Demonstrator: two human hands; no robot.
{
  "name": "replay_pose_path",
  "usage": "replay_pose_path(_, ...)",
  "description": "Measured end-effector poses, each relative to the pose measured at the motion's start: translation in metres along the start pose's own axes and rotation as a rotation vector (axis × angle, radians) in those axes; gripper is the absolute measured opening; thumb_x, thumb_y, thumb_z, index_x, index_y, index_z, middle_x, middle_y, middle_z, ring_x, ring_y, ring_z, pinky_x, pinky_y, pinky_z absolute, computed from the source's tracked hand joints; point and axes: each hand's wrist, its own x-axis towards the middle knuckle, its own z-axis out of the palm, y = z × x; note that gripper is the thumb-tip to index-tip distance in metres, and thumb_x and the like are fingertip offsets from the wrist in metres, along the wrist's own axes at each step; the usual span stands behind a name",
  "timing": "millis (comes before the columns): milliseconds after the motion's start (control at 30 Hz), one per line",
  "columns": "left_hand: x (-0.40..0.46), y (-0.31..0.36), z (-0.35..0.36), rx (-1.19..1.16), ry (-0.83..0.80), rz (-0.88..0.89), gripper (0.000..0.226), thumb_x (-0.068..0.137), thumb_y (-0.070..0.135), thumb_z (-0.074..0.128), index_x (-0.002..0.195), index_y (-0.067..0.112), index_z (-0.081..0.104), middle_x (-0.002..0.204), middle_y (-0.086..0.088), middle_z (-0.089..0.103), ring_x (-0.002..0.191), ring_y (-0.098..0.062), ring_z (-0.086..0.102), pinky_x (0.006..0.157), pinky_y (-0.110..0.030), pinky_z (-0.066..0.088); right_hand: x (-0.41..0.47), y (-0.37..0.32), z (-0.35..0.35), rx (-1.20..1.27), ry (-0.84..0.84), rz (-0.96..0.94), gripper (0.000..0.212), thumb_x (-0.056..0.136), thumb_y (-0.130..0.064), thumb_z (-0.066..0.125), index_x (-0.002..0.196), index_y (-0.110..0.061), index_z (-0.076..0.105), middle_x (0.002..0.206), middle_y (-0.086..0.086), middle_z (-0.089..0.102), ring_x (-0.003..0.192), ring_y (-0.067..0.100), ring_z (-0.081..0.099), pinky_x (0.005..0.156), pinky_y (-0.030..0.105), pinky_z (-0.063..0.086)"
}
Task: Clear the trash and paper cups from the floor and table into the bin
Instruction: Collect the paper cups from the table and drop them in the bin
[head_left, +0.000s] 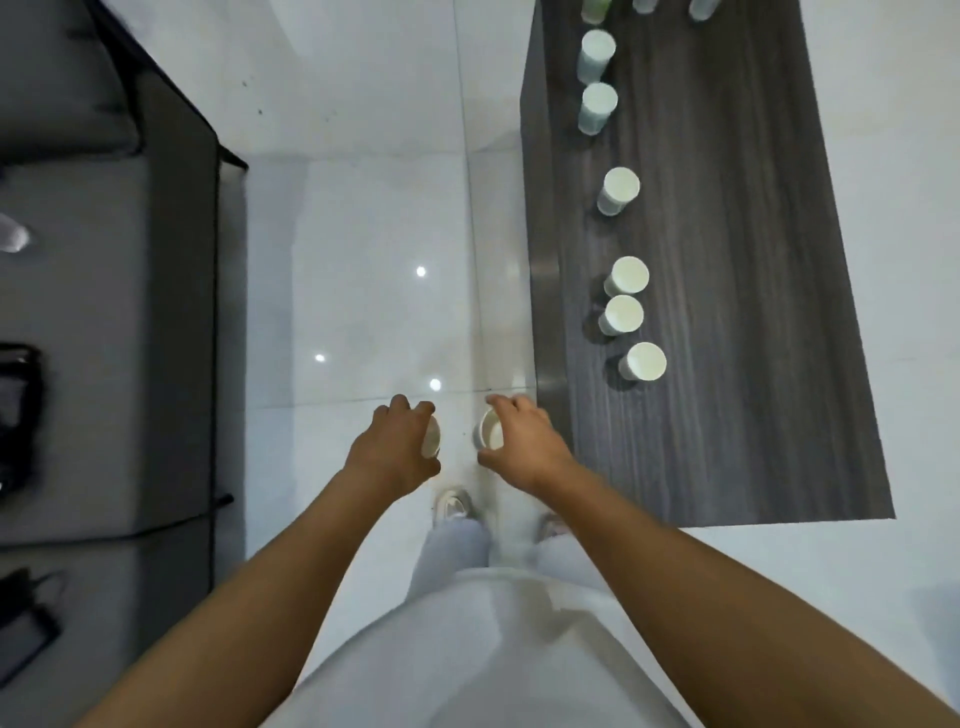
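My left hand (397, 447) grips a white paper cup (432, 436) from above, its fingers curled round the rim. My right hand (522, 441) grips a second white paper cup (489, 428) the same way. Both cups are held side by side over the white tiled floor, just left of the dark wooden table (753, 312). Several more paper cups stand in a row along the table's left side, the nearest (644, 361), then (622, 314), then (627, 275). No bin is in view.
A grey sofa (104, 312) with black items on it fills the left. The glossy white floor (363, 260) runs between sofa and table. My feet (454, 501) stand just below the hands. The table edge (540, 312) is close to my right hand.
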Motion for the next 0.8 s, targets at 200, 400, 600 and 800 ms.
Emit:
replay_pose_path(200, -0.009, -0.029, -0.074, -0.023, 0.095, 0.003, 0.066, 0.080, 0.030, 0.066, 0.138, 0.020, 0.036, 0.127, -0.006, 0.041, 0.117, -0.026, 0.041, 0.083, -0.037, 0.048, 0.012, -0.060, -0.040, -0.058, 0.061, -0.034, 0.074, 0.084, -0.030, 0.069, 0.147, -0.022, 0.030, 0.143, 0.004, 0.037, 0.129, 0.030, 0.038, 0.101, 0.042, 0.043)
replay_pose_path(400, 0.021, -0.020, -0.135, -0.018, 0.148, 0.047, 0.068, 0.082, 0.030, 0.066, 0.140, 0.017, 0.034, 0.129, -0.006, 0.042, 0.119, -0.026, 0.041, 0.088, -0.039, 0.048, 0.047, -0.083, -0.096, -0.057, 0.140, -0.070, 0.075, 0.082, -0.030, 0.069, 0.147, -0.023, 0.031, 0.140, 0.005, 0.039, 0.126, 0.030, 0.040, 0.100, 0.042, 0.043)
replay_pose_path(600, 0.091, 0.000, -0.204, 0.022, 0.181, 0.079, 0.066, 0.082, 0.030, 0.066, 0.138, 0.017, 0.035, 0.128, -0.005, 0.042, 0.117, -0.025, 0.041, 0.081, -0.036, 0.046, 0.121, -0.096, -0.167, -0.031, 0.159, -0.067, 0.073, 0.083, -0.030, 0.069, 0.146, -0.022, 0.032, 0.140, 0.006, 0.039, 0.127, 0.029, 0.040, 0.101, 0.039, 0.042)
replay_pose_path(800, 0.185, 0.030, -0.305, 0.051, 0.168, 0.041, 0.063, 0.084, 0.033, 0.064, 0.137, 0.018, 0.035, 0.129, -0.004, 0.041, 0.117, -0.024, 0.041, 0.085, -0.035, 0.046, 0.209, -0.118, -0.272, -0.022, 0.168, -0.087, 0.076, 0.082, -0.029, 0.070, 0.147, -0.023, 0.031, 0.140, 0.005, 0.039, 0.126, 0.028, 0.039, 0.099, 0.039, 0.042)
